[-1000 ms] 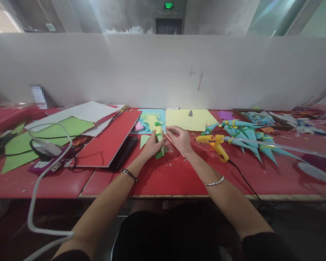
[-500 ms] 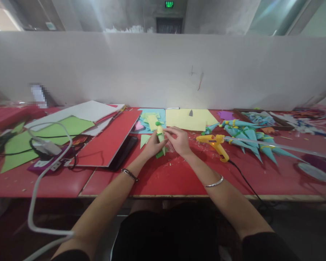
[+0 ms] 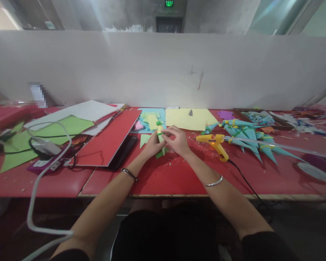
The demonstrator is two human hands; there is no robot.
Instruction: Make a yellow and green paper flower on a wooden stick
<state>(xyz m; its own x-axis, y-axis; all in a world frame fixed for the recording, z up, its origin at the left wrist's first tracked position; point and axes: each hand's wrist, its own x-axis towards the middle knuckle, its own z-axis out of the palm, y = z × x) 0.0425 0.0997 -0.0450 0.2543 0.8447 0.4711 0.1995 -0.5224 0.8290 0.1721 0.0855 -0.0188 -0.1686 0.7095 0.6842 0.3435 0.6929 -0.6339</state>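
Here | cone [image 3: 160, 138] between hands | left hand [image 3: 151, 146] grasping it | right hand [image 3: 179, 140] touching, grip unclear

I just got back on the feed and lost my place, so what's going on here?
A person's left hand holds a small pale cone with a green ball on top. The right hand has its fingertips at the cone's side; whether they pinch anything is hard to tell. A yellow glue gun lies untouched on the red table, right of the hands, with blue cones piled farther right.
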